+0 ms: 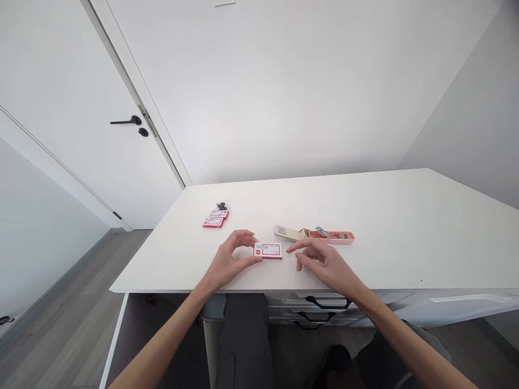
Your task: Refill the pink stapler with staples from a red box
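A small red-and-white box (268, 250) lies flat on the white table (405, 227) near its front edge. My left hand (232, 260) curls round the box's left end, thumb and fingers touching it. My right hand (322, 265) hovers just right of the box with its fingers spread apart and nothing in them.
Two more red-and-white boxes (215, 218) lie at the left with a black binder clip (221, 206) behind them. A pink tray of small metal items (333, 235) and a beige stapler-like piece (286, 232) sit behind my right hand. Drawers with black handles (324, 306) stand under the table.
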`<state>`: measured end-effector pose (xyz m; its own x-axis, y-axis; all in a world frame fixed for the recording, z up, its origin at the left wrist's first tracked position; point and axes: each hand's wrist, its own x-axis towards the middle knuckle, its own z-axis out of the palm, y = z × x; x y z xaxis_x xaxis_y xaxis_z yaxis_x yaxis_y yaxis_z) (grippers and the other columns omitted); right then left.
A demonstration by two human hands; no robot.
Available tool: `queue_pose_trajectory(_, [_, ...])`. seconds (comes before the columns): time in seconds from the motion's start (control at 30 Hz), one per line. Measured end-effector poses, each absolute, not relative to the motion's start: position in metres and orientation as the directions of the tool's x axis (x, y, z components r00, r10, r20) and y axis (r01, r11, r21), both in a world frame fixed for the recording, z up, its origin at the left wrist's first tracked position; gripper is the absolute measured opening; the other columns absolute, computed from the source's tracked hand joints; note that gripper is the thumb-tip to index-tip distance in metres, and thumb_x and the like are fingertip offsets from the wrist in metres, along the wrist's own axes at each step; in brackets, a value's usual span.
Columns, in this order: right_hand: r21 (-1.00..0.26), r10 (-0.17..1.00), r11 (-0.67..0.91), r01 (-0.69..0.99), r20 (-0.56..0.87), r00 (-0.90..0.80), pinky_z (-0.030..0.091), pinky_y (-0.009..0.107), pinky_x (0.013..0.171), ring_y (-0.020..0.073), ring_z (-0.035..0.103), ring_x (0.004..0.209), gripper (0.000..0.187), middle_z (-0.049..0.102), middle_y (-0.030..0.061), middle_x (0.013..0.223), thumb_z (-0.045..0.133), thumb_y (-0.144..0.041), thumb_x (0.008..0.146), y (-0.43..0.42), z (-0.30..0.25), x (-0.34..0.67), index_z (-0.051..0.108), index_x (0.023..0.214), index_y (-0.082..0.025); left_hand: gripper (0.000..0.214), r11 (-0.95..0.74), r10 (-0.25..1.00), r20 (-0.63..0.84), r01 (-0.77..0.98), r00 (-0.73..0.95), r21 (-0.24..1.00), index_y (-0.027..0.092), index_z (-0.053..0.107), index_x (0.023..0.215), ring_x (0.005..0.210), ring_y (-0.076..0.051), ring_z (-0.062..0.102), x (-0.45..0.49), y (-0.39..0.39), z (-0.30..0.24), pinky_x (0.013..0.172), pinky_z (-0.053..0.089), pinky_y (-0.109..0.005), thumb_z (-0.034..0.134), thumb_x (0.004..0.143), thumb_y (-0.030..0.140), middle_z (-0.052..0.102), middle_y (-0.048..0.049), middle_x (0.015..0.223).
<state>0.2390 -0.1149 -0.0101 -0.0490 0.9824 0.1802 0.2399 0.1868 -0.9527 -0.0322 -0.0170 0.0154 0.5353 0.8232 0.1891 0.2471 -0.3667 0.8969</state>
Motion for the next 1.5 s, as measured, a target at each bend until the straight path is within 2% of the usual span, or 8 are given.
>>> queue_pose_trajectory(0.17, [-0.974, 0.988, 0.146, 0.176, 0.134, -0.076, 0.056, 0.043, 0.087, 0.0217, 0.074, 0.085, 0.025, 0.076, 0.0081, 0.123, 0.063, -0.045, 0.101, -0.11, -0.016, 0.244, 0.07, 0.117, -0.026, 0.056, -0.391, 0.804, 0.182, 0.271, 0.566, 0.88, 0.025, 0.058, 0.127, 0.116, -0.024, 0.07, -0.022, -0.017, 0.012, 0.11, 0.053, -0.048, 0.088, 0.082, 0.041, 0.073, -0.0064, 0.121])
queue_pose_trajectory(0.27, [-0.982, 0.99, 0.13, 0.134, 0.121, -0.075, 0.056, 0.042, 0.086, 0.0204, 0.074, 0.083, 0.025, 0.074, 0.0084, 0.127, 0.066, -0.045, 0.099, -0.108, -0.019, 0.245, 0.068, 0.116, -0.025, 0.053, -0.397, 0.802, 0.185, 0.276, 0.568, 0.876, 0.026, 0.058, 0.127, 0.116, -0.023, 0.07, -0.019, -0.015, 0.008, 0.109, 0.054, -0.047, 0.087, 0.084, 0.04, 0.073, -0.0061, 0.123])
queue_pose_trajectory(0.57, [-0.995, 0.996, 0.049, 0.082, 0.042, -0.08, 0.057, 0.039, 0.079, 0.0189, 0.074, 0.077, 0.036, 0.079, 0.008, 0.115, 0.076, -0.048, 0.092, -0.107, -0.016, 0.242, 0.067, 0.117, -0.024, 0.05, -0.499, 0.749, 0.25, 0.274, 0.614, 0.822, 0.025, 0.062, 0.126, 0.117, -0.023, 0.068, -0.015, -0.015, 0.006, 0.107, 0.054, -0.043, 0.087, 0.085, 0.04, 0.074, -0.0059, 0.123])
queue_pose_trajectory(0.73, [-0.997, 0.999, 0.049, 0.055, 0.05, 0.007, 0.059, 0.038, 0.074, 0.0181, 0.071, 0.069, 0.042, 0.082, 0.0081, 0.106, 0.083, -0.051, 0.086, -0.105, -0.019, 0.24, 0.07, 0.114, -0.023, 0.049, -0.542, 0.72, 0.25, 0.301, 0.647, 0.785, 0.026, 0.062, 0.126, 0.116, -0.024, 0.068, -0.015, -0.017, 0.005, 0.105, 0.055, -0.043, 0.085, 0.086, 0.04, 0.073, -0.0058, 0.126])
queue_pose_trajectory(0.93, [-0.994, 0.987, 0.099, 0.051, 0.104, 0.12, 0.061, 0.038, 0.07, 0.018, 0.069, 0.067, 0.043, 0.082, 0.0071, 0.099, 0.082, -0.055, 0.085, -0.107, -0.025, 0.241, 0.073, 0.113, -0.024, 0.037, -0.518, 0.738, 0.212, 0.336, 0.64, 0.786, 0.027, 0.063, 0.129, 0.118, -0.022, 0.07, -0.015, -0.02, 0.007, 0.107, 0.056, -0.042, 0.073, 0.095, 0.035, 0.072, -0.0049, 0.133])
queue_pose_trajectory(1.23, [-0.976, 0.946, 0.147, 0.163, 0.187, 0.264, 0.061, 0.036, 0.069, 0.0199, 0.072, 0.072, 0.033, 0.082, 0.0053, 0.1, 0.08, -0.05, 0.088, -0.113, -0.027, 0.24, 0.08, 0.111, -0.027, 0.028, -0.496, 0.753, 0.172, 0.376, 0.636, 0.782, 0.028, 0.068, 0.126, 0.117, -0.021, 0.072, -0.013, -0.019, 0.004, 0.109, 0.056, -0.037, 0.065, 0.099, 0.033, 0.076, -0.0004, 0.127])
queue_pose_trajectory(1.4, [-0.944, 0.932, 0.203, 0.261, 0.268, 0.244, 0.056, 0.034, 0.062, 0.0185, 0.07, 0.069, 0.021, 0.082, 0.0043, 0.104, 0.076, -0.044, 0.092, -0.116, -0.027, 0.238, 0.082, 0.105, -0.028, 0.025, -0.521, 0.755, 0.209, 0.375, 0.621, 0.767, 0.026, 0.07, 0.121, 0.115, -0.02, 0.073, -0.01, -0.02, 0.005, 0.107, 0.057, -0.036, 0.062, 0.097, 0.027, 0.078, -0.0012, 0.123])
queue_pose_trajectory(1.5, [-0.927, 0.928, 0.211, 0.311, 0.29, 0.236, 0.054, 0.033, 0.061, 0.0185, 0.069, 0.067, 0.018, 0.081, 0.0031, 0.093, 0.075, -0.043, 0.094, -0.117, -0.027, 0.236, 0.082, 0.102, -0.028, 0.025, -0.526, 0.754, 0.217, 0.371, 0.62, 0.766, 0.025, 0.071, 0.119, 0.114, -0.019, 0.073, -0.009, -0.019, 0.005, 0.107, 0.057, -0.036, 0.059, 0.097, 0.023, 0.078, -0.0018, 0.121])
